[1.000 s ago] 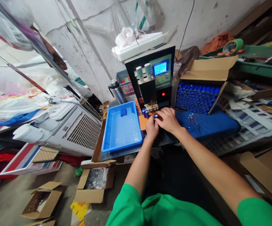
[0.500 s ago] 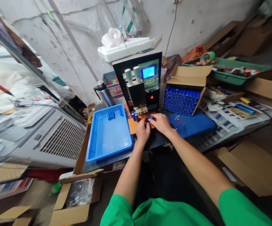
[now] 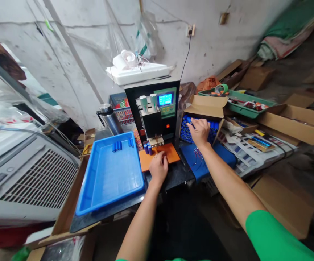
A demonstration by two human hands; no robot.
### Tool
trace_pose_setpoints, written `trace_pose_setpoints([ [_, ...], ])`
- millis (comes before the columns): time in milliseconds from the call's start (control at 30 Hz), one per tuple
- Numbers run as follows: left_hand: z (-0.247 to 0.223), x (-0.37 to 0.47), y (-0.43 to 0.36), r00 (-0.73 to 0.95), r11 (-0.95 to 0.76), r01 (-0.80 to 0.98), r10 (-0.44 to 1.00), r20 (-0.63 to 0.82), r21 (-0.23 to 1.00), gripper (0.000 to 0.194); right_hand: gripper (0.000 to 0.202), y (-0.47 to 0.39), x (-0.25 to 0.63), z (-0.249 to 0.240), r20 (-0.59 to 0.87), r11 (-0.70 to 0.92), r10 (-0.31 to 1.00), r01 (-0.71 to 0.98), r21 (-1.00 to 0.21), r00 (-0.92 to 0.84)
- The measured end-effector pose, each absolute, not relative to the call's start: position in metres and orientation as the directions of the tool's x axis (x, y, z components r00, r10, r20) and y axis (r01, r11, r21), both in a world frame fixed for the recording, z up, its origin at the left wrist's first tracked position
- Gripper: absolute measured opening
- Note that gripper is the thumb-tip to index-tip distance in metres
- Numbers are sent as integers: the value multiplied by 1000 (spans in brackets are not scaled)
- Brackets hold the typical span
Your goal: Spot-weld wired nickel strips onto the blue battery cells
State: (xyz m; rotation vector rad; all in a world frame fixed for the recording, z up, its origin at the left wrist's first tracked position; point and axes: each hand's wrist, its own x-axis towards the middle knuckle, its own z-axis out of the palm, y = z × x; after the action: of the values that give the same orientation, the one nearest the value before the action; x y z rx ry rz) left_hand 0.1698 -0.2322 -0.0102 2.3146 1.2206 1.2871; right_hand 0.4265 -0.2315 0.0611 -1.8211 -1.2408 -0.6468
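Note:
My right hand (image 3: 200, 131) is over the cardboard box (image 3: 206, 104) of blue battery cells (image 3: 185, 132). Its fingertips close on a blue battery cell (image 3: 189, 119) at the top of the stack. On the orange board (image 3: 170, 153) rests my left hand (image 3: 159, 167), its fingers curled together; whatever may be in them is hidden. Several blue cells (image 3: 148, 148) stand upright just beyond those fingers, beside the spot welder's electrode head (image 3: 156, 141). The black spot welder (image 3: 151, 125) has a lit blue screen.
A blue tray (image 3: 110, 185) with several cells (image 3: 117, 146) sits at the left. Behind it stands a steel flask (image 3: 110, 119). Thin wires (image 3: 198, 157) lie on a blue cloth (image 3: 223, 157) at the right. A green bin (image 3: 245, 108) is farther back.
My right hand has left the orange board and moved right to the box of cells. My left hand stays at the board, now alone. The camera view has shifted.

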Motion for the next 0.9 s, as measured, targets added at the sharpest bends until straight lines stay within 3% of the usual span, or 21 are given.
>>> trace_pose_setpoints([
  [267,-10,168,-233,283,-681,546,698,658,487,21,32,-193,440,53,702,-332,558,895,-299,442],
  [567,-10,171,-233,330,-642,549,755,567,535,24,41,-179,461,49,647,-309,626,900,-307,435],
  [800,-6,174,-235,330,-621,573,773,542,535,23,40,-221,450,54,707,-107,642,948,-299,295],
  [900,-6,175,-235,336,-621,581,772,540,526,22,38,-250,451,40,681,-39,653,913,-406,330],
])
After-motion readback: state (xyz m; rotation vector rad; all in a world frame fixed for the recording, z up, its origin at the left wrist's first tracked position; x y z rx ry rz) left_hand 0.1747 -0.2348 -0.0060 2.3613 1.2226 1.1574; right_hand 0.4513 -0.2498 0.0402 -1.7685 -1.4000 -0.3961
